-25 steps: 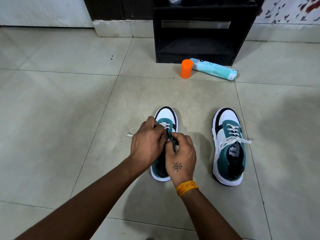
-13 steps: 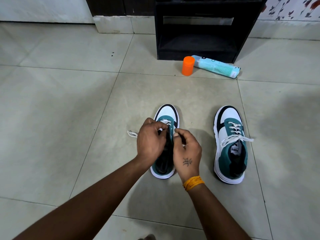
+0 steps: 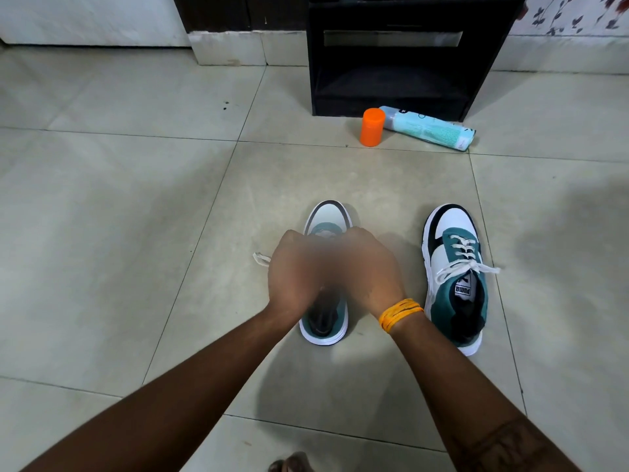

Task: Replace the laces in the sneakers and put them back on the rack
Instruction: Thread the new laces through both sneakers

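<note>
A black open-fronted wooden rack (image 3: 408,83) stands at the far edge of the tiled floor (image 3: 119,216). The laced teal-and-white sneaker (image 3: 454,277) lies right of the half-laced teal-and-white sneaker (image 3: 325,315); both point toes toward the rack, long axes running away from the person. Left hand (image 3: 294,277) and right hand (image 3: 369,270) hover together directly over its tongue. Motion blur hides the fingers, so their grip cannot be told; a white lace end (image 3: 261,258) trails left.

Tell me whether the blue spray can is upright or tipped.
Tipped: the spray can lies on its side on the floor beside its upright orange cap.
</note>
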Action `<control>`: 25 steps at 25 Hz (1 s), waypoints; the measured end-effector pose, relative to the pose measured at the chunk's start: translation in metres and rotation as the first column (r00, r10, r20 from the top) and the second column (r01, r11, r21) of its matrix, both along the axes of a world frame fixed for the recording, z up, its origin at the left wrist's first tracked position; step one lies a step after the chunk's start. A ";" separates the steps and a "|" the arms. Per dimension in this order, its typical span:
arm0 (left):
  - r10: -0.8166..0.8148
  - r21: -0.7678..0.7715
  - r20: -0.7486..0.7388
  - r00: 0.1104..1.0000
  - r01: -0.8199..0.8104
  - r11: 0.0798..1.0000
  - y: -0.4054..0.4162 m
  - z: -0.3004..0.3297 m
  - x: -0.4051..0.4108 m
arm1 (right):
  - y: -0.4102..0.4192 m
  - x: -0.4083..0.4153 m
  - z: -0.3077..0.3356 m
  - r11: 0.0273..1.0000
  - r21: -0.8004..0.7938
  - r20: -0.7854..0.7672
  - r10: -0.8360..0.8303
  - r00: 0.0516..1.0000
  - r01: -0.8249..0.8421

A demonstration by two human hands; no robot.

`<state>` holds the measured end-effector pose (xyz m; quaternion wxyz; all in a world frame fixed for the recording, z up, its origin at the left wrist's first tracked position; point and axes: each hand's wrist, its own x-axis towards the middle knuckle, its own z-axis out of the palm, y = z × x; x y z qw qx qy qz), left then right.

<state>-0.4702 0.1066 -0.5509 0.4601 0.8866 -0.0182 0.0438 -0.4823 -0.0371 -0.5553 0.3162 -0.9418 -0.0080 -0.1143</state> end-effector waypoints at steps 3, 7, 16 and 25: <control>0.039 -0.053 0.087 0.995 -0.034 0.998 0.004 -0.001 -0.013 | -0.007 -0.001 -0.004 0.967 0.084 -0.029 -0.237 0.971 0.239; 0.087 -0.083 0.160 0.983 -0.075 0.994 0.016 -0.008 -0.023 | -0.017 -0.009 -0.003 0.913 0.020 -0.189 -0.398 0.898 0.408; 0.048 -0.108 0.172 0.984 -0.030 0.994 0.018 -0.014 -0.026 | -0.014 -0.012 0.000 0.996 -0.077 -0.044 0.035 0.998 -0.039; 0.038 -0.064 0.155 0.987 -0.029 0.998 0.017 -0.016 -0.027 | -0.006 -0.014 -0.002 0.996 -0.088 0.002 -0.030 1.000 0.030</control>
